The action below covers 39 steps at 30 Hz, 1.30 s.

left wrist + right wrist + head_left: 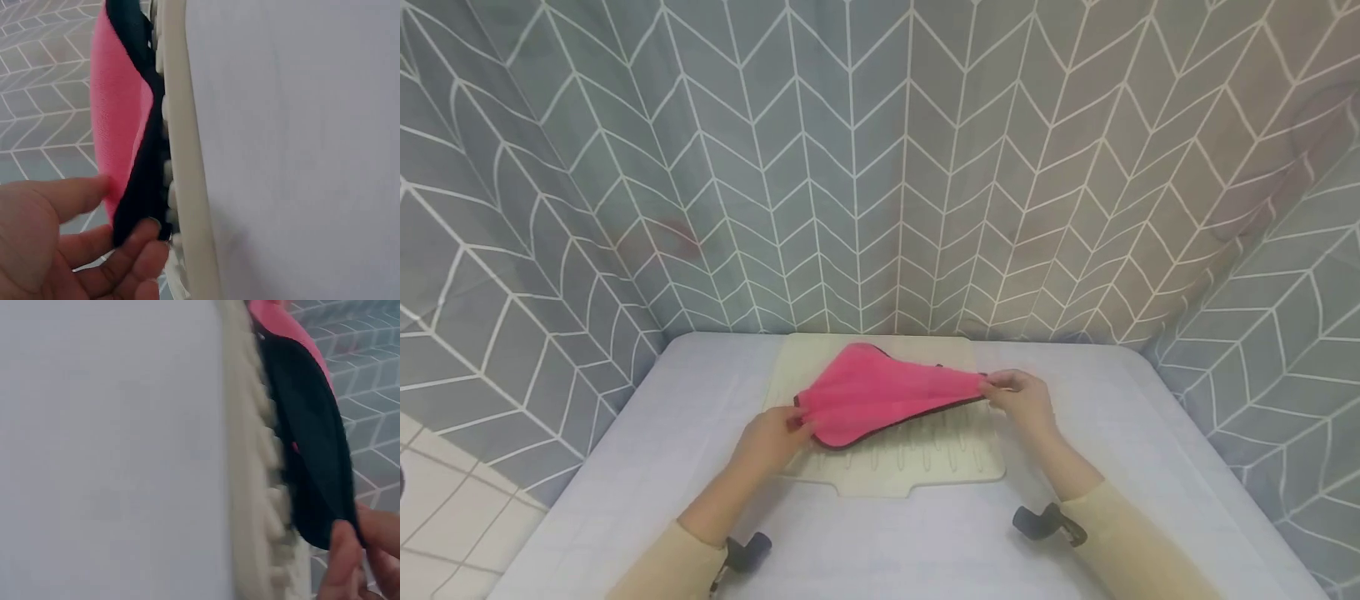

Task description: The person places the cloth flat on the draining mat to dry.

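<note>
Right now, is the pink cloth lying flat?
The pink cloth isn't flat: left hand and right hand hold its ends raised, dark underside showing.

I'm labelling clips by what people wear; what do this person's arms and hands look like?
The left sleeve and right sleeve are plain pale cream, stopping short of the hands. A small dark device sits by the left one's end, another by the right's. The left hand and right hand wear no gloves; no cables show.

We saw the left hand (56, 269) pinching a pink cloth (115, 100), its thumb against the pink face and fingertips on the dark side. Beside the cloth we saw a cream board (181, 144) with bumps, a pale surface (300, 150) and grey patterned fabric (37, 94).
</note>
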Motion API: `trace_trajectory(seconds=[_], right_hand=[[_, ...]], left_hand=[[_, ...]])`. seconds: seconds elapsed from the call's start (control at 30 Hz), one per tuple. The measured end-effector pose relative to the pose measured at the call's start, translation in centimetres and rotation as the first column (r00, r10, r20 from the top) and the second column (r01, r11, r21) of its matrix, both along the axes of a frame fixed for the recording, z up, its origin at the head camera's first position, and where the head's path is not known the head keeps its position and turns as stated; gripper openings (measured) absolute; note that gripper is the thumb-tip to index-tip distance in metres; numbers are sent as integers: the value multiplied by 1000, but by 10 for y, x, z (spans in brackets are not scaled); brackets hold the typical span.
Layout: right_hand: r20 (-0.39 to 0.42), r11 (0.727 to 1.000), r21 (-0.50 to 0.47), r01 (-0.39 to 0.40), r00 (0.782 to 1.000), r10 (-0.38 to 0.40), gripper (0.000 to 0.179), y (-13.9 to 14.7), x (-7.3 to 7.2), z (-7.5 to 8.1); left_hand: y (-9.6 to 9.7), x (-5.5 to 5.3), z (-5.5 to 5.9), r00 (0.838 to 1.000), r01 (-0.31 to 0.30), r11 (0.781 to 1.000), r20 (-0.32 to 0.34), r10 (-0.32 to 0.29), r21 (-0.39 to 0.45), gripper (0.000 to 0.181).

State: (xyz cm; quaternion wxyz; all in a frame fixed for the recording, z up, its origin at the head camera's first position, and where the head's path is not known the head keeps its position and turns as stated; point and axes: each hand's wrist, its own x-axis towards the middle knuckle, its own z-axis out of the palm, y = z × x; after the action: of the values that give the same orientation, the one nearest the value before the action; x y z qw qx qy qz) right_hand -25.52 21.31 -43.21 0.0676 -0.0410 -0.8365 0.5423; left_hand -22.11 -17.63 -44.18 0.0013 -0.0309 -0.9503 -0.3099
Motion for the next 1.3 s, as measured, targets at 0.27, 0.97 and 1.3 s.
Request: trace_trajectory(seconds=[0.27,0.97,1.3], right_hand=[[224,857,182,-481,869,440,8,-1,7,-12],[235,759,-17,-650,736,635,44,-7,-44,-13],[139,781,63,-621,780,610,74,3,-39,3]], left_hand=[[-14,-5,-2,999,-1,996,47,5,-93,40],[-14,-23,-8,996,79,983,36,-86,166,55],[-22,-33,3,980,179,974,60,-189,138,82]])
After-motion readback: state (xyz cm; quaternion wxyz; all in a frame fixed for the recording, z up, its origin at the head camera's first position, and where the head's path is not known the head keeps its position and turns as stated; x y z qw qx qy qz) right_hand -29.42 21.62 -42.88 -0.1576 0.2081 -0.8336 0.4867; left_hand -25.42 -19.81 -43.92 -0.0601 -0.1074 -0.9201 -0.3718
